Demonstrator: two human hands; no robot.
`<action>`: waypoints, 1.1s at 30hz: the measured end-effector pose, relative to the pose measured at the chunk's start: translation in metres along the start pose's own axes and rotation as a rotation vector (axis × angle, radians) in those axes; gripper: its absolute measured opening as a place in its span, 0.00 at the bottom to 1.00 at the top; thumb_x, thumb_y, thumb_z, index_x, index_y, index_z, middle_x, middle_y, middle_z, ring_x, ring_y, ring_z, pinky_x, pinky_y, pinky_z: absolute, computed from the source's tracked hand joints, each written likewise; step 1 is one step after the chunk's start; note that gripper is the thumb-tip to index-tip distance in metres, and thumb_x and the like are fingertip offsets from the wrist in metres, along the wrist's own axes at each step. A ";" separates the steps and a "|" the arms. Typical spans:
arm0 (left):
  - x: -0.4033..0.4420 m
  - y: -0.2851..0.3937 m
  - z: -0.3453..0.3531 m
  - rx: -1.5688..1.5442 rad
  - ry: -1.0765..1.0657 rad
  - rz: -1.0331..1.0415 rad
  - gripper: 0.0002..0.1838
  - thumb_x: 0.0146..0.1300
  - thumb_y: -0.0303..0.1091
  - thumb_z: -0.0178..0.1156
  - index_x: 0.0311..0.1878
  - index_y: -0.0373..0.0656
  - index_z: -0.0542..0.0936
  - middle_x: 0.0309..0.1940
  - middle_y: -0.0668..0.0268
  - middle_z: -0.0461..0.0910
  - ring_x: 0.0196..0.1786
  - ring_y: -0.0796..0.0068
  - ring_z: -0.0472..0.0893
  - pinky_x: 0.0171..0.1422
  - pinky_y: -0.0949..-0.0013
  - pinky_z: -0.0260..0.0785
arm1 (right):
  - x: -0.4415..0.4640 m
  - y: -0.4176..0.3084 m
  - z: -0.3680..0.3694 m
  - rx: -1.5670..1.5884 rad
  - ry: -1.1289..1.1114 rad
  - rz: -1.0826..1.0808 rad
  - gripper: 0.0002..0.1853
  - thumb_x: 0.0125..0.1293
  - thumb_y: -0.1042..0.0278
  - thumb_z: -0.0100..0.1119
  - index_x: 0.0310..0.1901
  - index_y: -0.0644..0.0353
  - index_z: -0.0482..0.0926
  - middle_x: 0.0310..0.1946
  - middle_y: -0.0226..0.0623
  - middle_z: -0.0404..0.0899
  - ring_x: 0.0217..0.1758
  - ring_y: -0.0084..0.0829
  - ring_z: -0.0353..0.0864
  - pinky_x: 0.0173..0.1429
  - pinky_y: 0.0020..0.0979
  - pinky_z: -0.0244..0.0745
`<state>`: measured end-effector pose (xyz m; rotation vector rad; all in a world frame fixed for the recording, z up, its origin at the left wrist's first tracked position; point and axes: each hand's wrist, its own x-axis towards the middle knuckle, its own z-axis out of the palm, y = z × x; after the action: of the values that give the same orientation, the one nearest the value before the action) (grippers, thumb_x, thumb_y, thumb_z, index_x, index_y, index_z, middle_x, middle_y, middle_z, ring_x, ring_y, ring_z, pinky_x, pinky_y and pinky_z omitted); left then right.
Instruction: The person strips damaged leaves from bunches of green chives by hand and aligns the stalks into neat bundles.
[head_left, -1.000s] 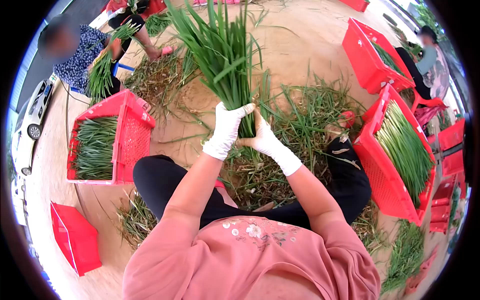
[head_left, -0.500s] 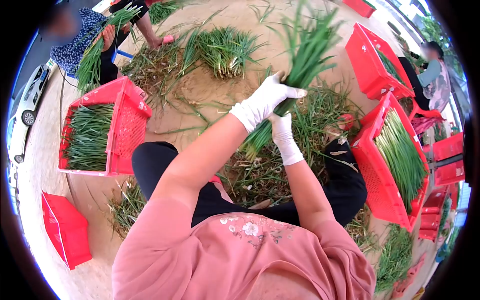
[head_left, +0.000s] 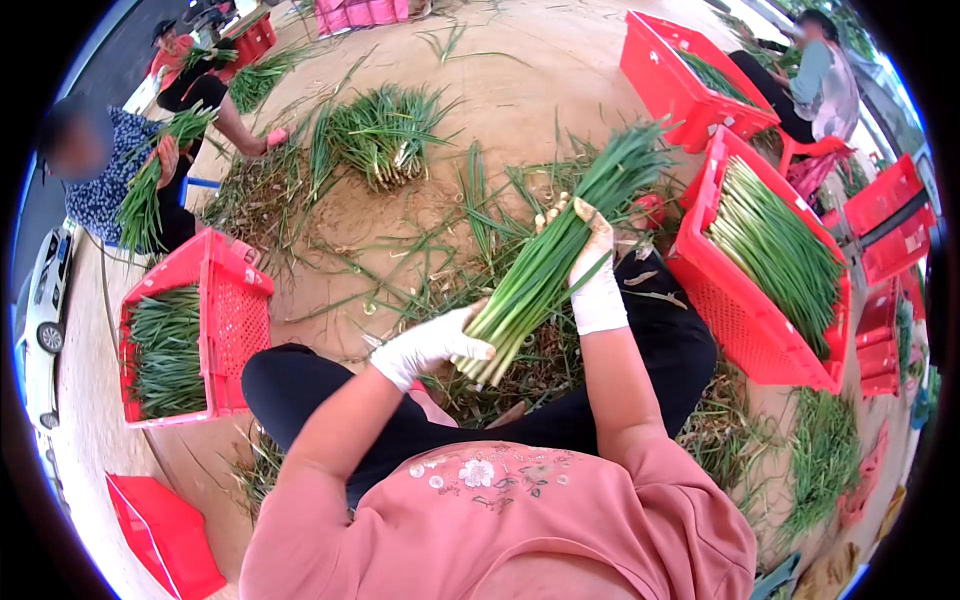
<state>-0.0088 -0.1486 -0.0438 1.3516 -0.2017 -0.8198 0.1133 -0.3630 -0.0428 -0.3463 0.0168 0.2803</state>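
A bunch of green chives (head_left: 550,268) is held slantwise in front of me, leaf tips up to the right and pale stem ends down to the left. Thumb on top, my white-gloved left hand (head_left: 432,347) closes round the lower stem end. Higher up, my right hand (head_left: 596,250), gloved in white with soiled fingertips, grips the bunch's right side, its fingers partly hidden behind the leaves. Under the bunch, a heap of loose leaves and dry trimmings (head_left: 530,385) lies between my legs.
Red crates of chives stand to my left (head_left: 236,325) and right (head_left: 705,300), with another crate (head_left: 655,75) beyond. An untrimmed chive pile (head_left: 385,140) lies ahead on the floor. Other people sit at the upper left (head_left: 110,185) and upper right (head_left: 820,80); one holds chives.
The bunch has come lower and nearer, and is now steady. My left hand has moved from its middle down to the stem end; my right hand has moved up along it.
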 end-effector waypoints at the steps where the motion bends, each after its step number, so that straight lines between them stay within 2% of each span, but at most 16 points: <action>1: -0.001 -0.005 0.017 -0.198 -0.029 -0.051 0.54 0.35 0.45 0.75 0.64 0.36 0.57 0.54 0.55 0.71 0.54 0.66 0.73 0.57 0.68 0.67 | 0.000 0.003 -0.005 -0.010 0.018 0.000 0.09 0.52 0.68 0.61 0.34 0.61 0.76 0.27 0.34 0.76 0.32 0.32 0.76 0.48 0.39 0.72; 5: 0.005 -0.025 0.058 -0.530 -0.013 -0.103 0.37 0.40 0.31 0.71 0.56 0.37 0.66 0.45 0.56 0.76 0.46 0.61 0.78 0.49 0.61 0.73 | -0.006 0.012 -0.008 -0.087 0.140 0.025 0.08 0.51 0.68 0.61 0.31 0.60 0.76 0.25 0.32 0.75 0.29 0.30 0.75 0.45 0.35 0.73; 7: 0.009 -0.033 0.063 -0.571 0.027 -0.146 0.35 0.41 0.29 0.69 0.56 0.37 0.66 0.41 0.57 0.77 0.43 0.64 0.79 0.46 0.62 0.73 | -0.004 0.011 -0.012 -0.113 0.108 0.058 0.07 0.53 0.67 0.60 0.31 0.59 0.75 0.26 0.32 0.74 0.29 0.30 0.75 0.46 0.35 0.73; 9: 0.014 -0.036 0.061 -0.546 0.066 -0.128 0.32 0.42 0.27 0.67 0.54 0.37 0.68 0.37 0.59 0.78 0.38 0.67 0.79 0.43 0.65 0.73 | -0.002 0.013 -0.017 -0.138 0.129 0.013 0.14 0.56 0.59 0.61 0.37 0.59 0.75 0.30 0.34 0.76 0.32 0.31 0.77 0.47 0.36 0.74; 11: 0.018 -0.035 0.054 -0.442 0.096 -0.070 0.27 0.42 0.25 0.65 0.50 0.37 0.71 0.33 0.60 0.78 0.35 0.69 0.79 0.40 0.68 0.73 | 0.003 0.004 -0.029 -0.034 0.120 0.148 0.24 0.57 0.48 0.59 0.46 0.59 0.73 0.36 0.35 0.77 0.37 0.34 0.78 0.49 0.38 0.74; 13: 0.022 -0.041 0.042 -0.395 0.207 -0.070 0.20 0.42 0.24 0.64 0.42 0.36 0.75 0.30 0.60 0.79 0.31 0.68 0.80 0.37 0.68 0.74 | -0.006 0.005 -0.035 -0.131 0.048 -0.011 0.33 0.61 0.40 0.49 0.58 0.60 0.64 0.51 0.41 0.72 0.53 0.42 0.72 0.57 0.47 0.67; 15: 0.025 -0.042 0.033 -0.381 0.254 -0.048 0.18 0.42 0.24 0.63 0.41 0.35 0.75 0.30 0.59 0.79 0.31 0.68 0.80 0.37 0.68 0.74 | -0.016 0.015 -0.032 -0.165 0.771 0.137 0.34 0.65 0.39 0.38 0.60 0.63 0.60 0.55 0.44 0.68 0.60 0.45 0.65 0.64 0.53 0.54; 16: 0.027 -0.046 0.028 -0.393 0.287 -0.055 0.18 0.42 0.23 0.63 0.41 0.35 0.75 0.30 0.59 0.79 0.31 0.67 0.80 0.36 0.67 0.75 | -0.010 0.028 -0.084 -0.059 0.613 0.269 0.35 0.67 0.38 0.29 0.61 0.64 0.59 0.57 0.44 0.65 0.63 0.45 0.61 0.67 0.54 0.45; 17: 0.027 -0.048 0.024 -0.391 0.290 -0.059 0.18 0.42 0.23 0.63 0.41 0.35 0.75 0.30 0.59 0.79 0.31 0.67 0.80 0.36 0.67 0.75 | -0.022 0.037 -0.077 -0.155 0.672 0.298 0.36 0.67 0.37 0.27 0.61 0.64 0.59 0.59 0.43 0.63 0.62 0.43 0.62 0.66 0.51 0.50; 19: 0.030 -0.053 0.016 -0.373 0.368 -0.065 0.18 0.43 0.21 0.61 0.42 0.34 0.75 0.31 0.58 0.80 0.31 0.67 0.81 0.36 0.66 0.75 | -0.033 0.057 -0.079 -0.131 0.587 0.276 0.37 0.64 0.34 0.31 0.61 0.60 0.60 0.62 0.40 0.60 0.65 0.40 0.58 0.66 0.51 0.49; 20: 0.031 -0.057 0.012 -0.373 0.405 -0.071 0.18 0.43 0.20 0.60 0.43 0.33 0.75 0.31 0.57 0.80 0.30 0.67 0.81 0.35 0.67 0.75 | -0.035 0.065 -0.076 -0.239 0.560 0.276 0.38 0.63 0.33 0.35 0.61 0.60 0.61 0.60 0.37 0.62 0.63 0.38 0.60 0.64 0.45 0.53; 21: 0.031 -0.061 0.010 -0.374 0.405 -0.073 0.18 0.43 0.20 0.60 0.43 0.33 0.75 0.31 0.57 0.80 0.30 0.67 0.81 0.35 0.67 0.75 | -0.039 0.070 -0.074 -0.336 0.489 0.272 0.36 0.62 0.37 0.46 0.61 0.59 0.61 0.59 0.36 0.63 0.61 0.36 0.62 0.62 0.41 0.55; 23: 0.030 -0.064 0.006 -0.381 0.462 -0.053 0.18 0.44 0.19 0.60 0.43 0.32 0.75 0.31 0.57 0.80 0.30 0.68 0.81 0.34 0.67 0.74 | -0.040 0.080 -0.065 -0.492 0.506 0.241 0.27 0.62 0.50 0.55 0.54 0.62 0.68 0.48 0.32 0.73 0.50 0.32 0.73 0.51 0.35 0.69; 25: 0.027 -0.068 0.002 -0.389 0.476 -0.045 0.18 0.44 0.19 0.60 0.43 0.33 0.75 0.31 0.57 0.80 0.30 0.68 0.80 0.33 0.68 0.74 | -0.039 0.091 -0.055 -0.541 0.578 0.177 0.15 0.62 0.64 0.56 0.47 0.61 0.72 0.40 0.34 0.77 0.41 0.28 0.77 0.40 0.29 0.72; 31: 0.032 -0.085 -0.018 -0.715 0.586 -0.032 0.16 0.46 0.18 0.56 0.42 0.32 0.75 0.30 0.58 0.79 0.31 0.65 0.80 0.37 0.66 0.75 | -0.053 0.091 -0.049 -0.410 0.523 0.125 0.10 0.61 0.68 0.57 0.41 0.61 0.74 0.34 0.35 0.79 0.38 0.31 0.80 0.46 0.35 0.76; 33: 0.035 -0.090 -0.027 -0.786 0.564 -0.021 0.16 0.47 0.19 0.55 0.42 0.31 0.74 0.31 0.57 0.79 0.31 0.64 0.79 0.39 0.65 0.74 | -0.068 0.097 -0.039 -0.591 0.290 -0.068 0.06 0.62 0.71 0.56 0.39 0.62 0.75 0.33 0.36 0.79 0.39 0.30 0.80 0.44 0.32 0.77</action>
<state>-0.0049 -0.1493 -0.1440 0.7816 0.5326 -0.4233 0.0225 -0.3067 -0.1079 -0.9711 0.2102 0.1605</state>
